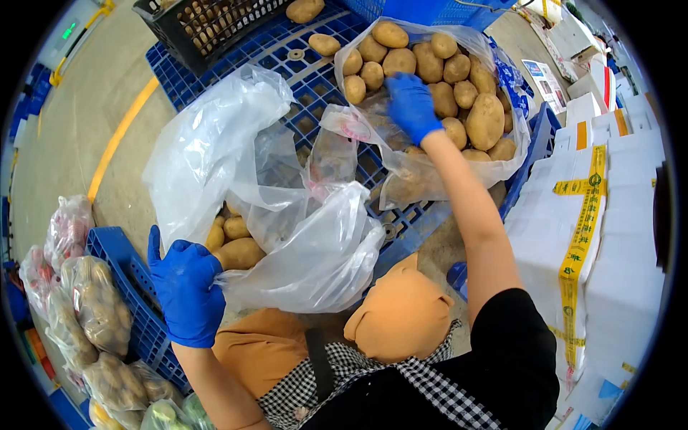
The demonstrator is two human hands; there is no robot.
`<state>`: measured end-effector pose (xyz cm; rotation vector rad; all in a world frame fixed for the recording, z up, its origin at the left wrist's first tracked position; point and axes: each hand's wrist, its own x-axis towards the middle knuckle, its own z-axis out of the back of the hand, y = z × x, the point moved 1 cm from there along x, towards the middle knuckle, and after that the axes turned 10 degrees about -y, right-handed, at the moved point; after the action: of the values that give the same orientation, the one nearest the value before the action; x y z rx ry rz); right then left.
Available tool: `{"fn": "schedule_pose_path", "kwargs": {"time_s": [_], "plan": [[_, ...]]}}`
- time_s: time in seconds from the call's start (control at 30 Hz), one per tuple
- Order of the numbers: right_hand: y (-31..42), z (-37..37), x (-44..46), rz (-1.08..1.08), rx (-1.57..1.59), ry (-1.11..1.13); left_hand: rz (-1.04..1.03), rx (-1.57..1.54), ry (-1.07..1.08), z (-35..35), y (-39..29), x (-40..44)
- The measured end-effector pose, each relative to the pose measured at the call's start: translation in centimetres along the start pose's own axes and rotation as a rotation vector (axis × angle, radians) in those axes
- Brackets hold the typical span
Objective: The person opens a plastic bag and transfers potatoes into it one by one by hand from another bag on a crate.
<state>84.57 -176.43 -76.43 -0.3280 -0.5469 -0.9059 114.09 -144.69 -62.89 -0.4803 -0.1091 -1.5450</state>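
Observation:
My left hand (188, 290), in a blue glove, pinches the near-left rim of a clear plastic bag (308, 276), with one finger sticking up. Several potatoes (240, 253) lie inside this bag, and its loose film spreads up and away from me. My right hand (414, 107), also gloved in blue, reaches into a large open bag (423, 168) full of potatoes (485, 122). It touches potatoes at the left part of that bag. The fingers point down and are partly hidden, so whether they hold a potato cannot be made out.
Both bags rest on a blue plastic pallet (315, 68). At the back stands a black crate (215, 32), with two loose potatoes near it. Bagged potatoes (97, 304) sit by a blue crate (129, 269) at left. White boxes with yellow tape (584, 236) are stacked at right.

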Motion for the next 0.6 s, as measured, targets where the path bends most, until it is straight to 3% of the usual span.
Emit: {"fn": "schedule_pose_path", "kwargs": {"time_s": [0.07, 0.17, 0.2, 0.27, 0.33, 0.37, 0.4, 0.5, 0.57, 0.6], "plan": [[-4.6, -4.6, -2.0, -0.161, -0.159, 0.327, -0.014, 0.015, 0.012, -0.2, -0.2, 0.1], [-4.3, -3.0, -0.9, -0.426, 0.254, 0.323, -0.011, 0.033, 0.013, 0.0, -0.4, 0.2], [-3.3, -2.5, -0.7, -0.614, 0.478, 0.246, -0.005, 0.035, 0.007, 0.0, -0.4, 0.3], [2.0, 1.5, 0.7, -0.716, 1.209, 0.429, 0.0, 0.031, 0.009, -0.2, -0.4, 0.4], [8.9, 6.2, 0.9, -0.57, 1.459, 0.64, -0.005, 0.017, 0.009, -0.7, -0.5, 0.8], [10.2, 5.5, 0.9, -0.082, 1.326, 0.675, -0.003, 0.009, 0.005, -0.9, -0.5, 0.9], [11.8, 10.3, 2.8, -0.257, 1.578, 0.9, 0.0, 0.005, 0.001, -1.0, -0.5, 1.1], [6.7, 5.6, 5.6, -0.328, 1.073, 0.594, 0.002, 0.053, 0.03, -0.6, -0.5, 1.0], [0.6, -0.5, 7.4, -0.229, -0.039, 0.388, -0.009, 0.087, 0.016, -0.5, -0.4, 0.6], [-2.5, -4.3, 6.6, -0.211, -0.226, 0.293, -0.013, 0.104, 0.009, -0.5, -0.4, 0.5]]}}
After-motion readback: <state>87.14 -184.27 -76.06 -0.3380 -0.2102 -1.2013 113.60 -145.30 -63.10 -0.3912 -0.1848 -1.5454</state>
